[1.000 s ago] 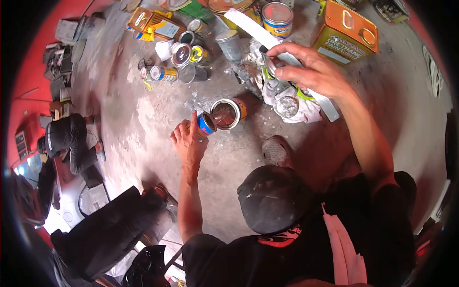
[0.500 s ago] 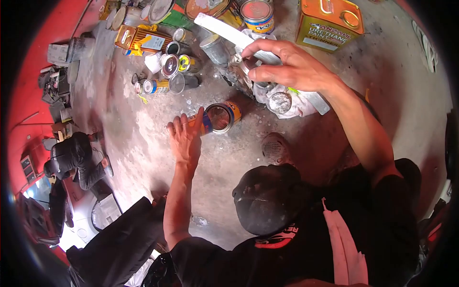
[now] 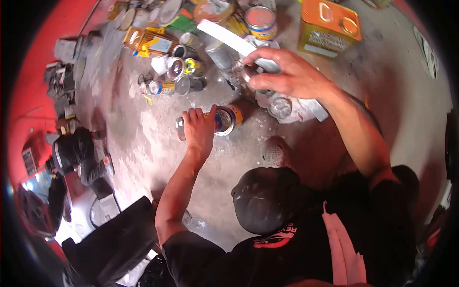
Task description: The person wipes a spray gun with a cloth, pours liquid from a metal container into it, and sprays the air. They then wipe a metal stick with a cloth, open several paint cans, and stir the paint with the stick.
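In the head view, the left hand [image 3: 200,129] sits just left of frame centre, fingers curled round a small blue can [image 3: 210,122] that it holds tipped on its side. The can's mouth meets the rim of an open orange-sided tin [image 3: 228,118] standing on the concrete floor [image 3: 143,138].

The right hand [image 3: 287,74] is raised in the upper middle of the frame. Its fingers and thumb are closed on a small round metal piece [image 3: 251,72], perhaps a lid; how tight the grip is cannot be told. Beneath that hand lie a crumpled white rag [image 3: 296,112], a small round jar [image 3: 280,106] and a long pale flat strip [image 3: 229,38] running up to the left.

The upper part of the frame is crowded. A cluster of small cans [image 3: 174,71] stands upper left of the left hand. A round tin with a red lid [image 3: 260,21] and a large orange rectangular can [image 3: 330,28] sit near the top edge.

Open floor lies left and below the left hand, down to a round drain cover [image 3: 273,153] near the centre. More bare floor spreads at right, beyond the right forearm.

At the far left edge another person in dark clothes [image 3: 76,153] crouches, well apart from both hands. The wearer's dark cap [image 3: 263,198] fills the lower middle.
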{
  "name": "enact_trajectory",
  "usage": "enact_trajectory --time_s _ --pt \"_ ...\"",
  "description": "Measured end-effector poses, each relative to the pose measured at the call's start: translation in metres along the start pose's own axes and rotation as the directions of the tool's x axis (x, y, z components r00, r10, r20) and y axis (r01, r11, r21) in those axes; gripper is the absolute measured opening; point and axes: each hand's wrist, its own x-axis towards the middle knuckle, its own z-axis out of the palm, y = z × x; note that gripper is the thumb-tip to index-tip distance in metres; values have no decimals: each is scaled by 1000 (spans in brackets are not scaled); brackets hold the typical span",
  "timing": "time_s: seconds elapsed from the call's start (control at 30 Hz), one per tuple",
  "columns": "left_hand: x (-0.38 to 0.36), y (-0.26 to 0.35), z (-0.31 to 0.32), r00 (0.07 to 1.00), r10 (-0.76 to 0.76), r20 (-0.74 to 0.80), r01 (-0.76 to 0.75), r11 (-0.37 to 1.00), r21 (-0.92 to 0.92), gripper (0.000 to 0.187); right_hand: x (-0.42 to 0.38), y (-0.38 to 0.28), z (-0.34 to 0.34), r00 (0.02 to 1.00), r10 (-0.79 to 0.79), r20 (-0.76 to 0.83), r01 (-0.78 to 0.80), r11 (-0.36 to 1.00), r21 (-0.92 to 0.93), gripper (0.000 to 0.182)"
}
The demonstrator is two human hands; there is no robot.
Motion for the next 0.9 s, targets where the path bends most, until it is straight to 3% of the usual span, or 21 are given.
enact_trajectory --time_s 0.07,0.1,0.13,0.2,0.23,0.3,0.33,0.4,0.43,0.47,0.5,0.53,0.6,0.63,0.7,0.8,0.83,0.9 --pt "9 -9 4 997 -70 12 71 996 -56 56 2 -1 -4 994 108 7 -108 994 -10 36" --pt "5 -10 12 996 -60 -69 56 997 -55 62 1 -9 -4 985 169 31 -170 985 20 36" --pt "-3 -12 22 989 -54 -141 47 998 -51 68 0 -3 1 987 148 62 -149 989 16 36" --pt "-9 -20 32 977 -126 -171 116 991 -72 74 5 12 10 1000 30 -4 -29 980 197 35" --pt "-14 -22 33 969 -209 -129 171 952 -255 79 5 10 10 1000 13 18 -16 982 188 35" --pt "-18 -24 41 933 -349 -84 263 824 -501 88 5 -5 8 955 283 90 -297 929 222 35" --pt "-22 -25 46 926 -369 -81 279 812 -513 88 6 -4 11 955 277 107 -294 934 206 35" --pt "-27 -28 55 890 -456 9 292 555 -779 86 11 -2 17 893 426 145 -449 841 300 41" --pt "-29 -28 59 884 -468 13 297 539 -788 86 14 -4 17 834 512 207 -545 822 164 43" --pt "-31 -28 61 866 -500 -2 256 446 -858 86 15 -4 20 830 514 215 -548 823 148 43" --pt "-34 -28 62 844 -535 -14 207 351 -913 87 15 0 25 847 484 220 -521 838 161 43" --pt "-37 -28 62 838 -546 -7 214 339 -916 87 15 5 31 863 452 225 -493 852 176 43" --pt "-41 -30 59 826 -556 95 101 -20 -995 90 17 10 40 901 378 214 -419 887 196 40" --pt "-42 -29 60 817 -568 95 100 -22 -995 90 18 8 43 903 371 218 -411 892 186 41" --pt "-45 -22 56 772 -629 -91 -39 96 -995 90 22 5 47 903 368 221 -408 896 177 43" --pt "-51 -17 23 760 -627 -174 -107 143 -984 92 29 -4 49 980 14 200 -7 999 -37 52" --pt "-49 -12 12 736 -655 -173 -146 96 -985 90 33 -14 45 977 -37 212 56 995 -81 52" --pt "-46 -5 -4 765 -618 -181 -118 142 -983 89 36 -52 29 972 -60 228 94 985 -142 51"
